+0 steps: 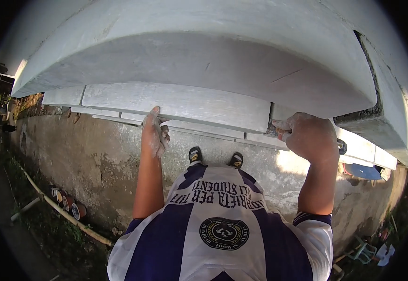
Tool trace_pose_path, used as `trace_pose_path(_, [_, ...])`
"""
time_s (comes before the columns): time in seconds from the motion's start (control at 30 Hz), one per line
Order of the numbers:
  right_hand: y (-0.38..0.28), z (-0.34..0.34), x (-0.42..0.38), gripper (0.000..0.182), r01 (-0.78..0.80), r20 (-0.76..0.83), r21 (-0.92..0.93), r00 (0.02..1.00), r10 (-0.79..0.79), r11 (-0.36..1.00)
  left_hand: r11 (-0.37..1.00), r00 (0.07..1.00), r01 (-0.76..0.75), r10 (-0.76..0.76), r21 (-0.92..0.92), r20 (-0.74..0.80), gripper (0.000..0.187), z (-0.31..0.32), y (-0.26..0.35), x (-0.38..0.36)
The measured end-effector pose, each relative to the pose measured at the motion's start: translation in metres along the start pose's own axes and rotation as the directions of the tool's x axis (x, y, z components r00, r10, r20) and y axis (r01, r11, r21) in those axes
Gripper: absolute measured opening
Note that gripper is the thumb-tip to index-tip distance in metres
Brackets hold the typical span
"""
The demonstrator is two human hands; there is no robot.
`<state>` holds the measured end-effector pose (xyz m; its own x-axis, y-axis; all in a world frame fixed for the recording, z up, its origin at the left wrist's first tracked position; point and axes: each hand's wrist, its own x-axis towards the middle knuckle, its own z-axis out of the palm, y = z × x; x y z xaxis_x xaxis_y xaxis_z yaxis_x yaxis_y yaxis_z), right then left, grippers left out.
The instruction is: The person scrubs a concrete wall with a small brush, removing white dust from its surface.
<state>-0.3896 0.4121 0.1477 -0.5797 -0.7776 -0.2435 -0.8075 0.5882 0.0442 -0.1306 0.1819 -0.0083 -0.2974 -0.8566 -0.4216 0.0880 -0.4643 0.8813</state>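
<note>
From where I'm standing, a huge pale-grey, curved slab (204, 56) is overhanging everything from ten to two o'clock, hiding the far edge of what is lying under it. Below, a mottled, weathered concrete surface (72, 145) is spreading towards six.

Between them, the long, whitish, rectangular block (175, 100) is lying at twelve o'clock from the person, its long axis running roughly from nine to just past three. A narrow dark gap (273, 110) is separating its right end from the next piece.

A pale pole (63, 210) is slanting out at seven to eight, near a few small round pots (78, 210); a green chair (365, 253) is lying at five.

The right hand (309, 136) is sitting nearer the gap, with the block towards nine; it is clenching a mostly hidden tool with a round black end (342, 146). The left hand (156, 133) is half curling, one fingertip (155, 110) touching the block's lower edge; whether it is gripping, I cannot tell.
</note>
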Motion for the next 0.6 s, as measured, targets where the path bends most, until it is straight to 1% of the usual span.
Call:
trace_pose_path(0.07, [-0.004,0.002,-0.002,0.027,-0.020,-0.025,-0.034,0.999,0.020,0.999,1.000,1.000,0.000,0.000,0.014,0.006,0.056,-0.001,0.001,0.000])
trace_pose_path(0.13, [-0.007,0.004,-0.007,0.025,0.021,-0.077,-0.059,0.997,-0.026,0.998,1.000,1.000,0.005,-0.005,0.024,0.016,0.057,-0.004,-0.001,0.003])
trace_pose_path(0.2, [-0.009,0.003,-0.015,0.022,0.103,-0.135,-0.077,0.985,-0.112,0.992,1.000,1.000,0.012,-0.012,0.021,0.019,0.056,-0.007,-0.004,0.006])
trace_pose_path(0.3, [-0.029,-0.014,-0.021,0.026,0.213,-0.114,0.172,0.974,-0.195,0.962,1.000,0.999,0.009,-0.009,-0.013,0.033,0.060,-0.007,-0.004,0.006])
trace_pose_path(0.4, [-0.067,-0.007,0.002,0.031,0.326,-0.114,0.203,0.945,-0.308,0.924,1.000,0.999,-0.009,0.010,-0.028,0.041,0.062,-0.009,-0.005,0.007])
trace_pose_path(0.47, [-0.103,-0.001,0.029,0.033,0.333,-0.045,0.254,0.942,-0.333,0.908,1.000,0.999,-0.010,0.011,-0.020,0.041,0.060,-0.007,-0.005,0.008])
trace_pose_path(0.53, [-0.129,0.021,0.056,0.034,0.362,0.036,0.224,0.925,-0.378,0.905,1.000,0.999,0.006,-0.006,0.001,0.040,0.055,-0.007,-0.003,0.005])
trace_pose_path(0.6, [-0.139,0.010,0.062,0.034,0.280,0.119,0.249,0.941,-0.316,0.927,1.000,0.999,0.005,-0.006,0.003,0.051,0.054,-0.006,0.000,0.003])
